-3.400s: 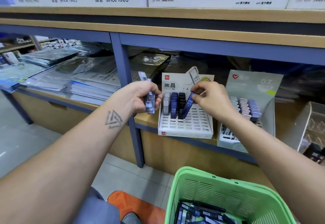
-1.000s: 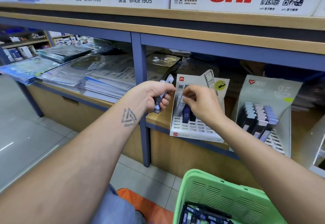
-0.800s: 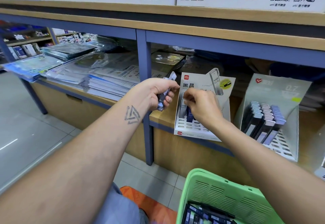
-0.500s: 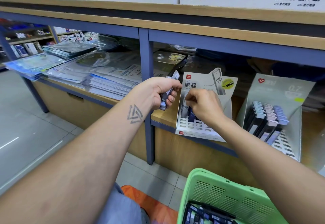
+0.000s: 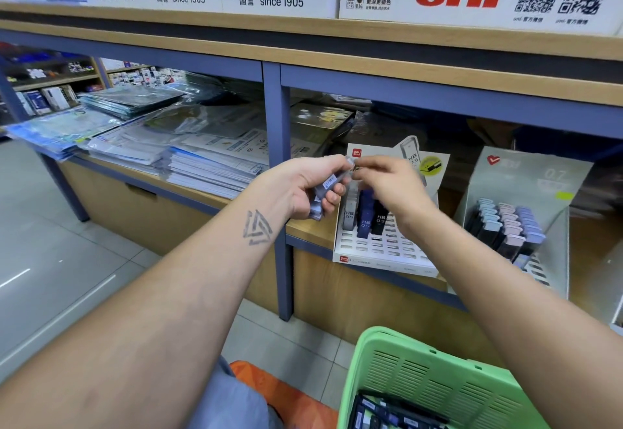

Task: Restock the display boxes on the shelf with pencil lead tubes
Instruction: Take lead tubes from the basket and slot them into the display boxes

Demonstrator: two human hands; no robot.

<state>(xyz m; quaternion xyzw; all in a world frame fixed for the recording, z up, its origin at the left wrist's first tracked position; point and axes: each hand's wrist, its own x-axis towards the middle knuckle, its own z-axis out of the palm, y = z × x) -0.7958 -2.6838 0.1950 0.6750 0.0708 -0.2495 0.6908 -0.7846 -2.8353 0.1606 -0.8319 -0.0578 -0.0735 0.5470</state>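
The right hand [image 5: 387,189] has risen from the white display box [image 5: 381,250] to pinch the blurred tip of the lead tubes [image 5: 328,189] gripped in the left hand [image 5: 303,189], its fingertips partly hidden

Landmark: white display box [image 5: 381,253] on the shelf [image 5: 310,231]. Front rows of its slotted tray stood free, open from above. Three upright lead tubes [image 5: 365,213] filled the back row, backed by the header card. Both hands [image 5: 387,186] hung over that back row, blocking descent there. Blue post [image 5: 278,159] stood close left of the box; grey display box [image 5: 553,192] near right. Upper shelf board overhung. Green basket [image 5: 421,374] sat below the box front.
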